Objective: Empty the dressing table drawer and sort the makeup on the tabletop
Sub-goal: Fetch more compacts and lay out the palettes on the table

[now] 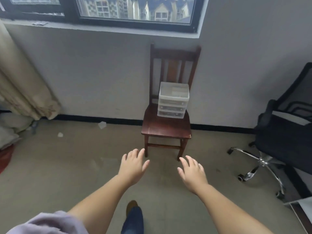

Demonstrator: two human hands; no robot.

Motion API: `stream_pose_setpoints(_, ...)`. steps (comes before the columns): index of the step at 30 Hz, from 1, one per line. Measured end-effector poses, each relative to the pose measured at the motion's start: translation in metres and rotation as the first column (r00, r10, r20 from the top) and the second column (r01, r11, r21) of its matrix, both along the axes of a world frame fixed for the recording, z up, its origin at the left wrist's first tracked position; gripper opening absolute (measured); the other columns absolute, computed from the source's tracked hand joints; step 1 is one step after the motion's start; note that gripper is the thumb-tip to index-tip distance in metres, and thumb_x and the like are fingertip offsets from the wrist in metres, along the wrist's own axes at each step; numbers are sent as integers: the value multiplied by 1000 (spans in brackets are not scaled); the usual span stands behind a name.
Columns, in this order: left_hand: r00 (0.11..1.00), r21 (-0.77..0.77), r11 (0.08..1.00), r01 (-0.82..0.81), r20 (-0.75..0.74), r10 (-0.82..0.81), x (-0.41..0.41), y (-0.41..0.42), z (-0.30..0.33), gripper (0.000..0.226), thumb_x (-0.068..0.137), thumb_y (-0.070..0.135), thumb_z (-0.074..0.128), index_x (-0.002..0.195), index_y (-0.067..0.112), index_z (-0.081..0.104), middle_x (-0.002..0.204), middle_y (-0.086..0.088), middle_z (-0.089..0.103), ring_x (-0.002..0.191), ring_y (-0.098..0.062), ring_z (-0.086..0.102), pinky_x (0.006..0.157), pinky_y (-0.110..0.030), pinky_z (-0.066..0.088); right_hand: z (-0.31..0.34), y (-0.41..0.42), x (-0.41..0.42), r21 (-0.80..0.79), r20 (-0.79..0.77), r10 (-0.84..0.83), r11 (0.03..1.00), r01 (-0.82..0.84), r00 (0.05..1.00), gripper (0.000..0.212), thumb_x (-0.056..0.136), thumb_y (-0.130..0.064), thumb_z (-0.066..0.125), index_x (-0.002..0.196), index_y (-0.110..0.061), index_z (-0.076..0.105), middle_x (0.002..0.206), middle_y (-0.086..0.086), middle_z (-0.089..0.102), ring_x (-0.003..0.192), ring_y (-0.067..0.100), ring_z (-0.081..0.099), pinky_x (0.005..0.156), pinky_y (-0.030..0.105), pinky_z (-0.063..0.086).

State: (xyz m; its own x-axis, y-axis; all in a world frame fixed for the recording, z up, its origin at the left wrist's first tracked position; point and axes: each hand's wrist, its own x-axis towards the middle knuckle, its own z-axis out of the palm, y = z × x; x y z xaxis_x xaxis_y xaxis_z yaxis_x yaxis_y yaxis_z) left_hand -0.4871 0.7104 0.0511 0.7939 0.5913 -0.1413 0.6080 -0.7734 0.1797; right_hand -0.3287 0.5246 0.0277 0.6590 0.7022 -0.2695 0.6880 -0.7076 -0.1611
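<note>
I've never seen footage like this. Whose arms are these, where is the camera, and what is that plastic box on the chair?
There is no machine here: a person wears a camera on the head, so this single picture looks forward and down along their own bare arms. The left hand and right hand reach out over the floor, fingers relaxed, holding nothing. Ahead, against the wall under a window, stands a wooden chair. On its seat sits a small clear plastic drawer unit with three drawers, all closed; their contents are too blurred to tell. A black office chair stands to the right.
</note>
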Motion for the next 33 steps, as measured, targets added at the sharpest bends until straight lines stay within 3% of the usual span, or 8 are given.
stream_pose_setpoints(6,988,21,990,140,-64,-138,119,130,7,58,97,49,28,147,19,20,142,-2,34,132,-21,31,109,-35,21,-1,104,86,22,-59,-145,989,146,988,52,100,-44,25,148,-26,22,156,1,18,143,16,16,114,37,17)
stream_pose_setpoints(12,966,-34,974,224,-124,-226,233,197,-18,58,97,49,28,147,20,19,143,-3,33,132,-21,31,109,-36,22,-25,183,175,19,-238,-259,962,272,936,50,100,-41,30,147,-23,26,154,2,21,140,21,23,107,37,29)
stream_pose_setpoints(20,995,-67,996,66,76,-60,413,268,-77,55,95,39,40,144,14,31,143,-10,37,134,-26,32,111,-41,24,-120,289,333,14,-499,-435,861,508,750,44,100,-37,32,140,-20,35,140,8,41,119,26,48,86,33,38)
stream_pose_setpoints(23,981,-19,993,121,153,-116,466,289,-101,47,92,29,51,135,10,45,139,-14,44,131,-30,39,110,-49,26,-159,326,385,3,-649,-493,761,649,580,40,100,-26,35,137,-12,41,131,10,52,116,27,51,88,29,38)
stream_pose_setpoints(25,978,-13,987,158,143,-155,489,301,-121,38,93,27,50,128,13,52,132,-12,50,126,-29,44,109,-49,25,-183,349,408,-45,-762,-530,617,785,373,38,99,-20,35,135,-11,43,120,9,55,109,27,54,93,34,43)
stream_pose_setpoints(28,972,16,987,159,173,-160,503,315,-147,24,91,28,48,108,17,61,115,-8,57,107,-29,54,97,-47,35,-215,376,423,-193,-889,-456,291,937,-41,39,98,-12,37,137,-15,38,117,8,52,116,27,53,92,41,49)
stream_pose_setpoints(30,959,80,984,160,224,-174,506,320,-157,23,89,30,47,99,16,64,104,-8,60,95,-30,58,88,-48,41,-230,390,429,-301,-920,-273,34,953,-281,39,98,-9,38,136,-15,39,121,10,51,120,25,51,92,41,48)
stream_pose_setpoints(33,942,154,973,171,264,-207,507,321,-165,29,90,31,41,93,15,64,94,-7,60,84,-30,57,85,-49,42,-242,406,437,-429,-897,-6,-232,873,-443,27,97,-5,37,117,-6,54,122,14,56,116,25,54,91,41,49)
